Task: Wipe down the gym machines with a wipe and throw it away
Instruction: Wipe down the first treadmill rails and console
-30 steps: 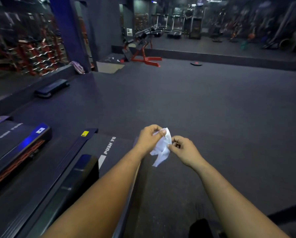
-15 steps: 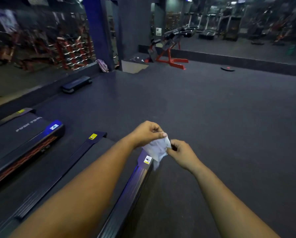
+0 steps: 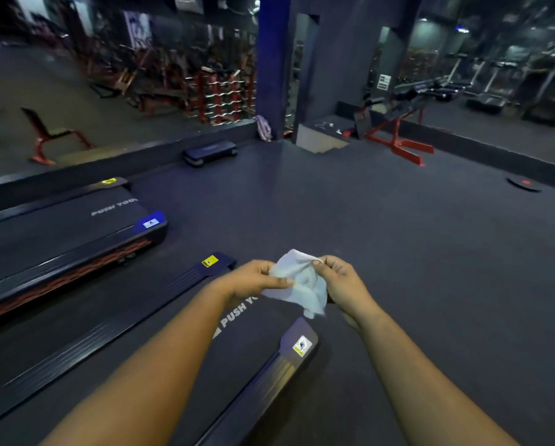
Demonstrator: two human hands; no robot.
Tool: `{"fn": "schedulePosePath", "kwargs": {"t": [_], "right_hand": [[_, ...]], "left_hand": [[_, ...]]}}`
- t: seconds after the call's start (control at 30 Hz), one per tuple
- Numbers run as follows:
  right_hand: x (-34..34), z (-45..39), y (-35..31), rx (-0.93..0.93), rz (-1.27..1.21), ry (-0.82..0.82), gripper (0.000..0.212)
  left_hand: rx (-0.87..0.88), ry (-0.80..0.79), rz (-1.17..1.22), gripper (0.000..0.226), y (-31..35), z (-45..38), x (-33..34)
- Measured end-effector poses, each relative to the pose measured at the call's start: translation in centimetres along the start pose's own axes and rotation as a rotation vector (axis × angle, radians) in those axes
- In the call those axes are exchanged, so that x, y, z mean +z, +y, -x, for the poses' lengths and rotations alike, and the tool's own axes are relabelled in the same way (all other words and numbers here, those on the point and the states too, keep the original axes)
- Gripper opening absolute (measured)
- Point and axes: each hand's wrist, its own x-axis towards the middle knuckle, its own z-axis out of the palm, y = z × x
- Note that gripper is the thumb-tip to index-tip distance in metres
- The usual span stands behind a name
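Head view: both hands are raised at the centre of the frame, the left hand (image 3: 253, 280) pinching the left edge of a crumpled white wipe (image 3: 301, 281) between thumb and fingers and the right hand (image 3: 343, 284) gripping its right side, so the wipe hangs between them above the rear end of a treadmill (image 3: 179, 323) marked "PUSH YO". A second treadmill (image 3: 66, 233) lies at 9 o'clock, a step platform (image 3: 210, 152) at 11 o'clock on the dark floor (image 3: 398, 252), and a red bench frame (image 3: 398, 136) at 1 o'clock.

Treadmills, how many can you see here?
2. One treadmill lies on the left by the mirror; the nearer treadmill runs under the arms. More stand far off, too blurred to count.
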Motion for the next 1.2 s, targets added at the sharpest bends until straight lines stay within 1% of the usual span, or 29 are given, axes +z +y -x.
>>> {"fn": "schedulePosePath", "kwargs": {"t": [0.1,0.17,0.23,0.27,0.37,0.4,0.43,0.5,0.57,0.63,0.73,0.8,0.83,0.93,0.97,1.07,1.13,1.2], "right_hand": [[3.2,-4.5,-1.9,0.077,-0.02,-0.077,0.017],[5.2,-6.7,-3.1,0.109,-0.048,-0.119,0.017],[7.0,-8.5,-4.1,0.116,-0.07,-0.146,0.019],[8.4,-9.6,-4.6,0.12,-0.075,-0.168,0.02],[12.0,-12.2,-6.1,0.143,-0.122,-0.227,0.027],[12.8,-12.8,-6.4,0.137,-0.131,-0.271,0.029],[14.2,-13.6,-7.1,0.125,-0.129,-0.347,0.027],[16.4,-15.0,-7.9,0.089,-0.085,-0.486,0.013],[18.1,-16.6,-8.9,0.029,-0.019,-0.522,0.019],[20.4,-19.3,-9.9,-0.052,0.076,-0.525,0.022],[24.6,-23.7,-10.9,-0.141,0.174,-0.548,0.02],[27.8,-26.7,-11.8,-0.177,0.202,-0.587,0.018],[28.8,-27.7,-12.0,-0.176,0.196,-0.608,0.017],[33.4,-31.3,-14.7,-0.06,0.076,-0.735,0.017],[35.1,-32.8,-16.3,0.0,0.032,-0.775,0.017],[38.5,-34.9,-20.6,0.16,-0.044,-0.871,0.016],[40.4,-35.5,-23.4,0.207,-0.023,-0.967,0.016],[41.8,-35.5,-26.2,0.179,0.038,-1.068,0.011]], "left_hand": [[0.046,0.21,0.514,0.024,-1.0,-1.3,-2.1],[0.059,0.352,0.71,0.025,-0.6,-1.7,-3.3],[0.067,0.468,0.789,0.032,-0.4,-1.9,-4.6],[0.072,0.496,0.778,0.034,-0.5,-1.5,-5.5],[0.093,0.491,0.612,0.037,-0.9,-0.4,-8.5],[0.101,0.515,0.579,0.038,-0.9,-0.3,-9.5],[0.114,0.583,0.576,0.037,-1.0,-0.1,-11.1],[0.124,0.722,0.583,0.034,-0.5,0.5,-14.0],[0.141,0.782,0.531,0.034,0.0,1.3,-16.6],[0.14,0.859,0.427,0.036,0.0,2.3,-19.5],[0.091,1.024,0.345,0.034,-0.6,3.6,-24.0],[0.055,1.088,0.335,0.027,-0.8,4.4,-26.8],[0.044,1.087,0.324,0.024,-0.7,4.6,-27.7],[0.022,1.166,0.338,0.012,0.1,5.5,-32.1],[0.01,1.228,0.374,0.009,0.9,5.8,-33.7],[-0.007,1.372,0.519,0.012,3.4,6.9,-36.4],[-0.025,1.452,0.563,0.013,5.1,7.4,-37.7],[-0.027,1.545,0.624,0.015,7.1,8.1,-38.2]]}}
